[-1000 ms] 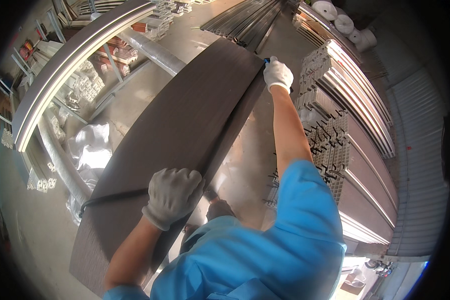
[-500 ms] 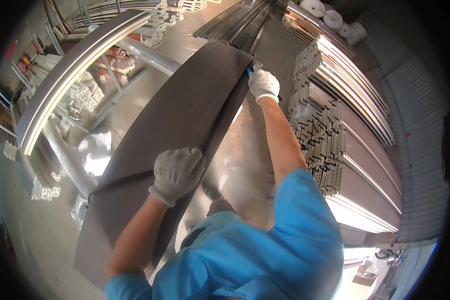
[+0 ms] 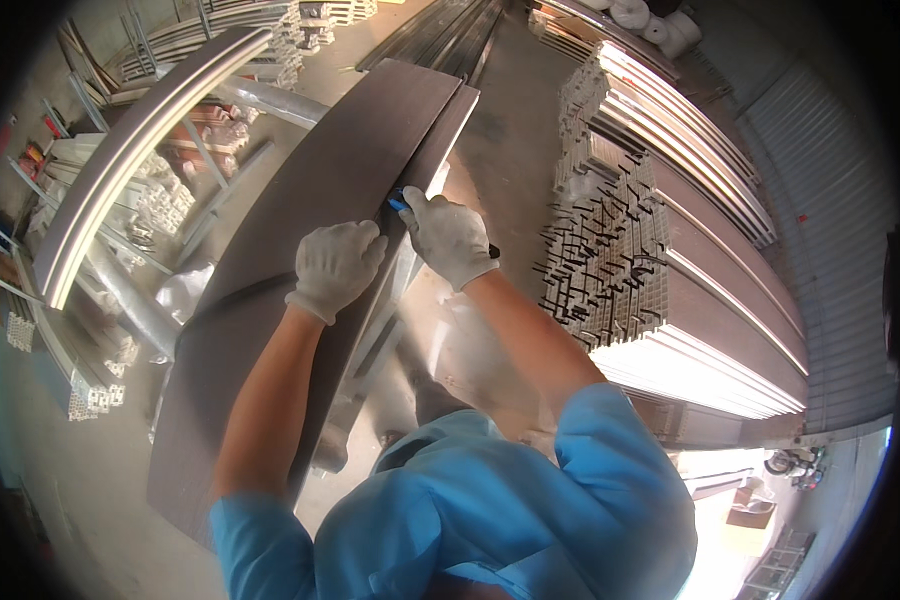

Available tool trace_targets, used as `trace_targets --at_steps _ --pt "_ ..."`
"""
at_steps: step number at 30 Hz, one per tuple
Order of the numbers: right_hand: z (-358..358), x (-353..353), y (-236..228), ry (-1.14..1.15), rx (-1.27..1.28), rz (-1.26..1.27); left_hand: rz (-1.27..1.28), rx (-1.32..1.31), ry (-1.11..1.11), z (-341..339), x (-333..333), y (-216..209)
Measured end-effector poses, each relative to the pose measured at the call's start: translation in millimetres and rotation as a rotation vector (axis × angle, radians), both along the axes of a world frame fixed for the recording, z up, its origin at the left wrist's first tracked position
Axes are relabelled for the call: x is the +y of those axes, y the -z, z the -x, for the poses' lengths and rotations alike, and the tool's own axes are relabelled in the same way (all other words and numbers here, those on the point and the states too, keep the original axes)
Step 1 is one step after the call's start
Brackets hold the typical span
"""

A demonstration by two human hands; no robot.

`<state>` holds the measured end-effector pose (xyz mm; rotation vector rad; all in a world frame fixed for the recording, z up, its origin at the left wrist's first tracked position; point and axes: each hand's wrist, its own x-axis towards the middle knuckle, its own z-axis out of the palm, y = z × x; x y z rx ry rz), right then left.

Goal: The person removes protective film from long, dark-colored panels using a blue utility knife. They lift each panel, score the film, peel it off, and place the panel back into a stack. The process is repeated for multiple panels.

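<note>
Right white-gloved hand (image 3: 448, 238), grip pinching a small blue-and-black tool (image 3: 399, 200) at the long dark-brown panel's (image 3: 300, 190) right edge, could slip and nick the nearby left white-gloved hand (image 3: 337, 262), whose grip I can't tell.

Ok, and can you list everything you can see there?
Wide panel: one, dark brown, centre
Flexible strip: one, black, across the panel
Tool: one, blue tip, at the panel's right edge
Curved panel: one, brown with white edges, left
Hollow profiles: many, white, left
Long profiles: several, black, beyond the wide panel's far end
Stacked panels: many, brown and white, right
Pegs: many, black, at that stack's end
Rolls: several, white, top right
Corrugated wall: one, grey, far right
Floor: one, grey, below
Shirt: one, blue, bottom
Gloved left hand: one, white, on the wide panel
Gloved right hand: one, white, around the tool
</note>
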<state>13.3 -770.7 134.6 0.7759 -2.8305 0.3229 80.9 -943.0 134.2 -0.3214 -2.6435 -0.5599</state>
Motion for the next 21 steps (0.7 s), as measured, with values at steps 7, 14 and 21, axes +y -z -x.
trace_targets --at_steps 7,14,21 --pt "10.0 4.1 9.1 -0.034 0.043 0.089 0.039 -0.119 -0.356 -121.6 -60.1 -22.3" --pt "16.8 6.5 13.2 -0.071 0.034 0.044 0.213 -0.216 -0.163 -247.5 -36.5 -28.6" --pt "73.5 19.1 2.5 0.127 -0.015 0.106 0.077 -0.139 -0.252 -231.5 -39.1 -38.8"
